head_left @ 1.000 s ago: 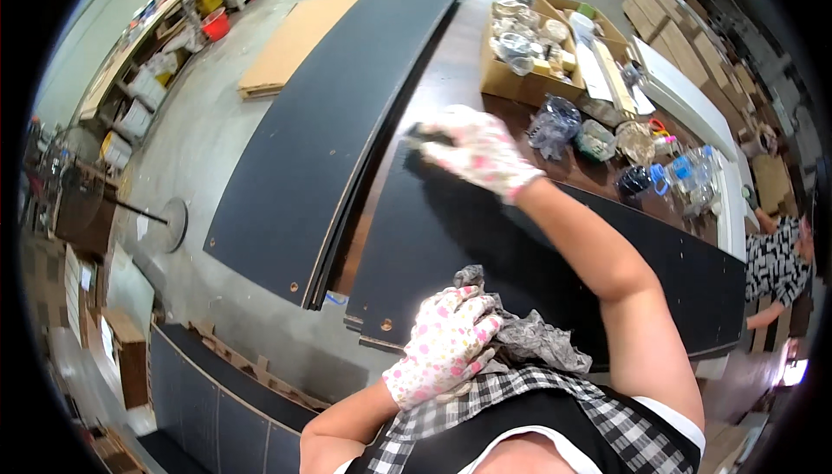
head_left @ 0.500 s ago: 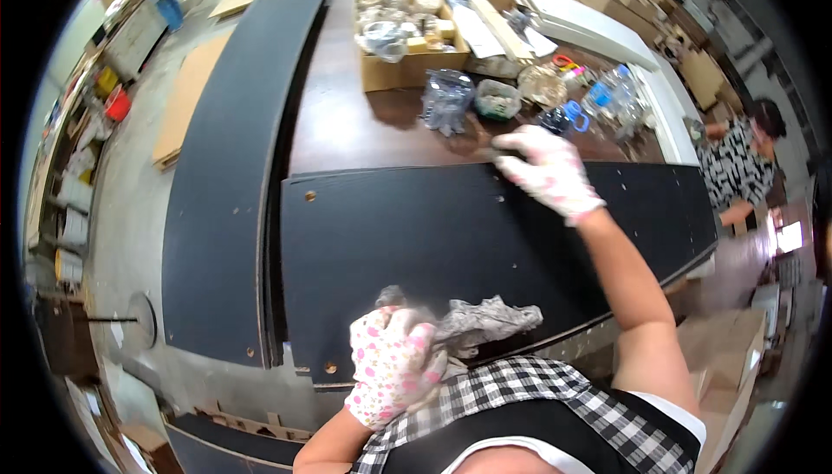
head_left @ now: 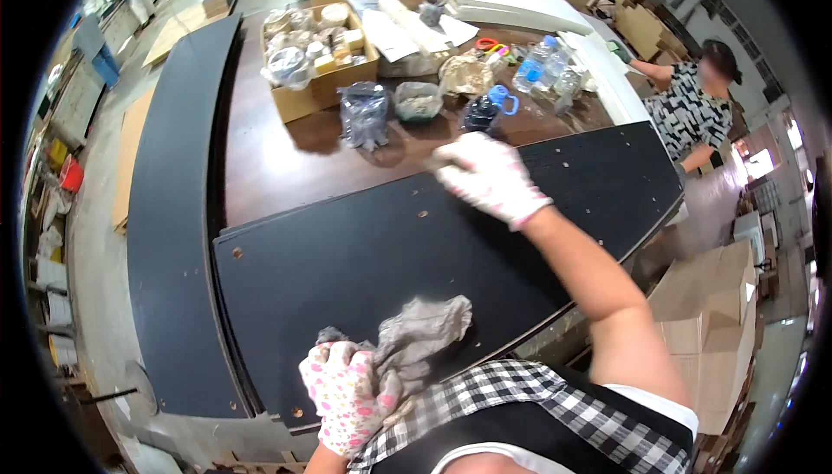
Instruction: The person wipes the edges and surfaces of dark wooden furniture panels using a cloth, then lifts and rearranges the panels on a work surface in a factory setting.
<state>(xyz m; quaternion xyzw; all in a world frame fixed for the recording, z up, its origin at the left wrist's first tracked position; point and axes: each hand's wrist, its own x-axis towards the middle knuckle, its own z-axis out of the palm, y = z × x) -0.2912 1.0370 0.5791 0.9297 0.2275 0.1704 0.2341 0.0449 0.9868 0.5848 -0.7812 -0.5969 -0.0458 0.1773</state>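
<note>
A black panel (head_left: 347, 249) with small holes lies across in front of me, on top of at least one more. My left hand (head_left: 347, 396), in a white glove with pink flowers, is closed on a crumpled grey rag (head_left: 420, 335) at the near left part of the panel. A dark grey tuft shows beyond its fingers. Over the panel's far edge is my right hand (head_left: 490, 178), gloved alike, with curled fingers. Its fingertips are smeared by motion, and what they hold, if anything, cannot be made out.
A long black panel (head_left: 178, 214) stands to the left. On the brown tabletop (head_left: 273, 166) are a carton (head_left: 303, 106) of small parts, a dark plastic bag (head_left: 364, 114), a tub (head_left: 418, 101), a blue-capped bottle (head_left: 485, 112) and clear bottles (head_left: 535, 67). Another person (head_left: 693, 101) is at far right.
My view has turned, so the table and panels sit further left and tilted. My right hand has shifted leftward along the panel's far edge. The left hand keeps the rag, which is spread out more.
</note>
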